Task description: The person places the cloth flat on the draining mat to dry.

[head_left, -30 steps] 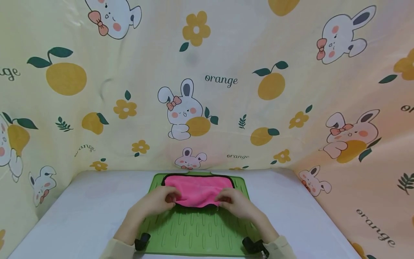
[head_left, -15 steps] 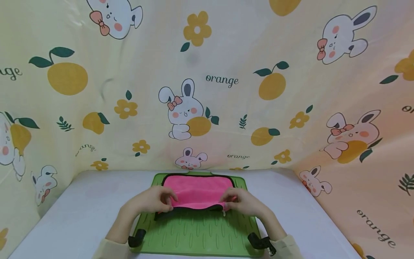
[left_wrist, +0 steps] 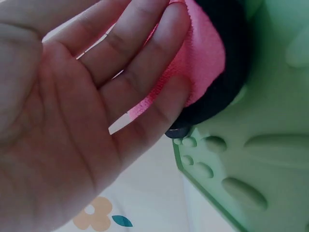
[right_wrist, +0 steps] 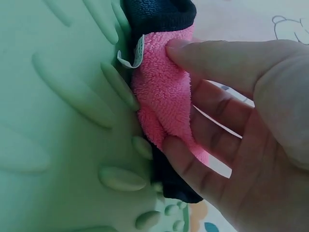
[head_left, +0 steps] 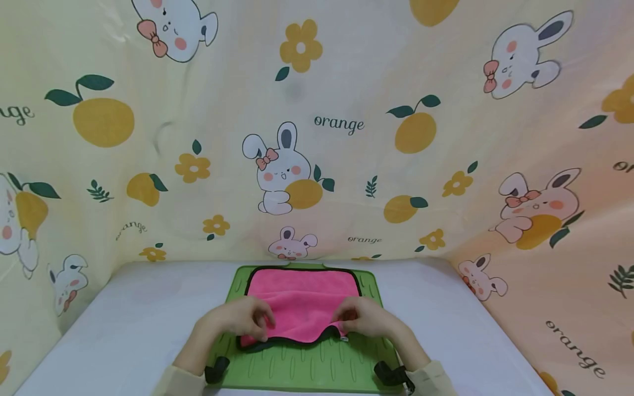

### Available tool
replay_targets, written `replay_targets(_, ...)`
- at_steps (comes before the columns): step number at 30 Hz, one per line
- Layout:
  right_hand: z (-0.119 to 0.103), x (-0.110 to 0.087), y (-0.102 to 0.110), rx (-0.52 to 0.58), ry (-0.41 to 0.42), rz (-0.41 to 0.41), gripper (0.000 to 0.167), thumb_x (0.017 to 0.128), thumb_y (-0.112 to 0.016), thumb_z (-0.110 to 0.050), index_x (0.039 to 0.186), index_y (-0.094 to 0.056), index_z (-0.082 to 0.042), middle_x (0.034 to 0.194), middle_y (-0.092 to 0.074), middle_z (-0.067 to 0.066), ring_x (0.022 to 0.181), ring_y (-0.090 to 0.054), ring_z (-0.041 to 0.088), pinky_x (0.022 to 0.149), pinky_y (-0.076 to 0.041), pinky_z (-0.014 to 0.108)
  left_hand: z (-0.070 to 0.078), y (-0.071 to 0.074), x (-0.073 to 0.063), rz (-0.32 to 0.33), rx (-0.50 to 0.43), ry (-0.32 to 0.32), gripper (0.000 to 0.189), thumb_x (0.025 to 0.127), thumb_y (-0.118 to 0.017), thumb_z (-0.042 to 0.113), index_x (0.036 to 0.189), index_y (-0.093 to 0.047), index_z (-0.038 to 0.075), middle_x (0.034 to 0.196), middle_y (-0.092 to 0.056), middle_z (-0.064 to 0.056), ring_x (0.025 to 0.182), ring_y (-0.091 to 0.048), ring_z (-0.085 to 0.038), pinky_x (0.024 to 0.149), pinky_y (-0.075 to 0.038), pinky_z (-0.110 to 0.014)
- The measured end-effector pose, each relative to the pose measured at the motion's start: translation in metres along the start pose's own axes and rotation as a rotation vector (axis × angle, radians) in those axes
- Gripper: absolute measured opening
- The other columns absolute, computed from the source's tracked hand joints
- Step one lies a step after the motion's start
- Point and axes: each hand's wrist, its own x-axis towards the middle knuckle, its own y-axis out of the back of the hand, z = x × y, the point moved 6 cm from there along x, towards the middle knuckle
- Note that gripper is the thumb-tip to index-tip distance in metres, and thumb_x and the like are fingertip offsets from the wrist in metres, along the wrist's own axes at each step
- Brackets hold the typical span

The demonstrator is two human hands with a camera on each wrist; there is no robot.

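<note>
A: ok so are those hands actually gripping anything or just resting there?

B: right hand [head_left: 364, 316] is def a pinch. The right wrist view has the thumb on one face of the pink cloth [head_left: 302, 300] and fingers round the other, right by a little white tag [right_wrist: 140, 52]. Left hand [head_left: 235, 319] looks pinched on the near-left part too, but its thumb tip isn't clear, so take that one as my best read.

A: and where's the cloth sitting?

B: between the hands, over the far part of the green board [head_left: 302, 368]. Its far edge lies just inside the board's far edge. The near edge is wavy, with the dark trim [right_wrist: 161, 22] humped up beside the right hand.

A: how far along would you call it?

B: I'd say it's getting spread out and is mostly there. Far half looks pretty smooth, some soft creases across the middle. Not done imo: the near edge isn't flat and neither hand has let go.

A: anything else around?

B: board's on a white tabletop [head_left: 138, 319], bunny-and-orange backdrop [head_left: 346, 66] behind it.
</note>
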Motion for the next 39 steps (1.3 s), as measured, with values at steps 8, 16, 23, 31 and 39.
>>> replay_targets(8, -0.002, -0.003, -0.002, 0.057, -0.010, 0.051, 0.015, 0.095, -0.075, -0.008, 0.110, -0.075, -0.008, 0.102, -0.074, -0.002, 0.086, -0.069, 0.010, 0.075, -0.056, 0.026, 0.001, -0.008, -0.007, -0.005, -0.032, -0.012, 0.022, 0.083, -0.084, -0.001, 0.102, -0.075, 0.007, 0.087, -0.070, -0.003, 0.082, -0.066, -0.020, 0.070, -0.055, -0.033)
replay_targets(16, -0.004, -0.022, 0.015, -0.007, 0.022, 0.285, 0.015, 0.092, -0.078, -0.004, 0.107, -0.074, -0.007, 0.100, -0.066, 0.005, 0.087, -0.063, 0.015, 0.072, -0.055, 0.026, 0.010, -0.002, -0.017, 0.097, 0.093, -0.113, 0.007, 0.093, -0.078, 0.011, 0.099, -0.076, 0.012, 0.091, -0.070, 0.008, 0.083, -0.063, -0.011, 0.074, -0.054, -0.029)
replay_targets(23, -0.002, -0.038, 0.018, -0.062, 0.042, 0.312, 0.010, 0.092, -0.078, -0.007, 0.098, -0.074, -0.015, 0.095, -0.063, -0.003, 0.086, -0.062, 0.009, 0.068, -0.053, 0.024, 0.005, 0.004, -0.027, 0.182, 0.209, -0.143, 0.009, 0.094, -0.077, 0.012, 0.102, -0.075, 0.013, 0.089, -0.066, 0.014, 0.078, -0.058, -0.005, 0.069, -0.053, -0.026)
replay_targets(31, -0.001, -0.045, 0.006, -0.133, 0.050, 0.205, 0.017, 0.091, -0.079, -0.009, 0.104, -0.072, -0.019, 0.101, -0.067, -0.004, 0.089, -0.064, 0.013, 0.076, -0.055, 0.027, -0.001, -0.007, -0.042, 0.167, 0.364, -0.164, 0.012, 0.093, -0.079, 0.016, 0.102, -0.072, 0.022, 0.090, -0.060, 0.019, 0.078, -0.054, 0.000, 0.069, -0.052, -0.024)
replay_targets(39, -0.006, -0.042, -0.007, -0.173, 0.071, 0.134, 0.021, 0.091, -0.082, -0.019, 0.110, -0.073, -0.020, 0.108, -0.067, -0.011, 0.097, -0.064, 0.013, 0.084, -0.056, 0.029, -0.001, -0.015, -0.052, 0.174, 0.527, -0.241, 0.013, 0.090, -0.082, 0.025, 0.101, -0.074, 0.026, 0.096, -0.059, 0.020, 0.085, -0.055, 0.001, 0.077, -0.054, -0.027)
